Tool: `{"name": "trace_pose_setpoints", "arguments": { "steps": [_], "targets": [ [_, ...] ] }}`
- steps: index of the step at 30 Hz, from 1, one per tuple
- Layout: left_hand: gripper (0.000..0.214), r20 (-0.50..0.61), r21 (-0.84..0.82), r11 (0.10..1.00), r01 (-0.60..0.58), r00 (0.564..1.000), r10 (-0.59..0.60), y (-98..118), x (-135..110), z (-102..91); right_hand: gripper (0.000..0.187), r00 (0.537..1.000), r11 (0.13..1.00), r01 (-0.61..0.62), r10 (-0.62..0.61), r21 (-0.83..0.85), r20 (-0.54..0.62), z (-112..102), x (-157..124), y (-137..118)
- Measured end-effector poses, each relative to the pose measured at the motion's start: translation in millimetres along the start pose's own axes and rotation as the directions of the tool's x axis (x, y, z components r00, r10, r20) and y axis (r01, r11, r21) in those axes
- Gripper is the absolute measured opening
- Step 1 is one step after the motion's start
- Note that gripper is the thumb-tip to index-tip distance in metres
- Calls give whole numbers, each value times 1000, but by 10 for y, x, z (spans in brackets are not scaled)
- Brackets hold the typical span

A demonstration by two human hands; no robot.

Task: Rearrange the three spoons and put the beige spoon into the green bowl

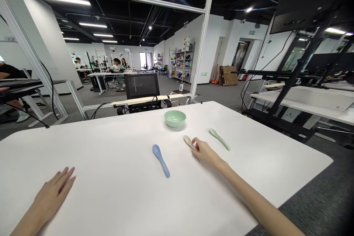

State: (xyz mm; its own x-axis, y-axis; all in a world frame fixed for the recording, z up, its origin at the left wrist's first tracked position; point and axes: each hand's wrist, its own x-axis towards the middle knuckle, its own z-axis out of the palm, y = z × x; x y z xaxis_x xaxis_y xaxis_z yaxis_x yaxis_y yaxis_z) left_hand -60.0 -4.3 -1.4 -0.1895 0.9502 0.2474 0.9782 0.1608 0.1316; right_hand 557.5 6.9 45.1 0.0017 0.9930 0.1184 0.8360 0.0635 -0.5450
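Fingers of my right hand (204, 152) close around the handle of a beige spoon (187, 140), whose bowl end points away toward the back left. The rest of its handle is hidden under the hand. Flat on the table at the left lies my left hand (52, 191), fingers stretched out and holding nothing. Between the hands is a blue spoon (161, 160), its handle toward me. A light green spoon (219, 139) rests to the right of the beige one. Behind them stands a green bowl (175, 118), upright.
All of this sits on a white table (110, 147) with rounded far corners. Beyond its far edge are a metal frame (203, 44) and a black office chair (142, 86). A black stand (293, 70) rises at the right. Several people work in the background.
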Motion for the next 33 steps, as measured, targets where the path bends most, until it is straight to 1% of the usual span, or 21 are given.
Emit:
{"name": "trace_pose_setpoints", "arguments": {
  "steps": [1,3,5,7,9,10,11,13,15,17,20,23,26,30,33],
  "targets": [
    [73,9,-35,999,10,1000,-9,2,-1,1,16,1000,1000,6,-6,13,-18,-16,12,-2],
    [76,35,-122,992,30,999,-26,-3,0,17,17,996,999,32,-30,20,-79,-113,88,-15],
    [76,45,-164,986,31,999,-24,-27,7,48,20,988,997,77,-75,5,-136,-282,235,-67],
    [76,55,-174,985,20,998,-10,-65,19,89,23,978,991,128,-131,-30,-162,-477,452,-171],
    [75,57,-166,986,11,998,-1,-102,31,125,30,971,981,169,-182,-97,-153,-638,720,-312],
    [74,56,-162,987,9,998,0,-114,35,137,31,972,973,174,-195,-153,-132,-692,864,-386],
    [73,54,-160,987,7,999,2,-120,36,144,30,979,962,158,-182,-222,-91,-724,1006,-458],
    [75,59,-158,987,9,998,1,-110,28,141,27,993,933,107,-120,-344,-18,-726,1266,-585],
    [80,79,-153,988,9,997,4,-84,12,128,24,998,909,61,-55,-413,26,-664,1472,-679],
    [83,96,-145,989,3,995,11,-64,0,125,20,999,897,43,-24,-440,48,-571,1614,-740],
    [82,88,-130,991,-7,996,18,-90,5,171,17,997,874,29,7,-484,73,-440,1736,-787],
    [80,69,-129,991,-21,997,30,-168,24,254,19,996,854,28,19,-520,84,-356,1788,-804],
    [77,48,-136,990,-30,998,37,-217,27,303,21,995,841,28,28,-540,94,-318,1799,-807],
    [75,45,-145,989,-21,999,28,-181,2,265,23,996,843,28,23,-537,89,-330,1754,-808],
    [75,48,-155,988,-16,999,24,-140,-11,215,31,998,857,39,-13,-514,54,-392,1655,-796]
  ]
}}
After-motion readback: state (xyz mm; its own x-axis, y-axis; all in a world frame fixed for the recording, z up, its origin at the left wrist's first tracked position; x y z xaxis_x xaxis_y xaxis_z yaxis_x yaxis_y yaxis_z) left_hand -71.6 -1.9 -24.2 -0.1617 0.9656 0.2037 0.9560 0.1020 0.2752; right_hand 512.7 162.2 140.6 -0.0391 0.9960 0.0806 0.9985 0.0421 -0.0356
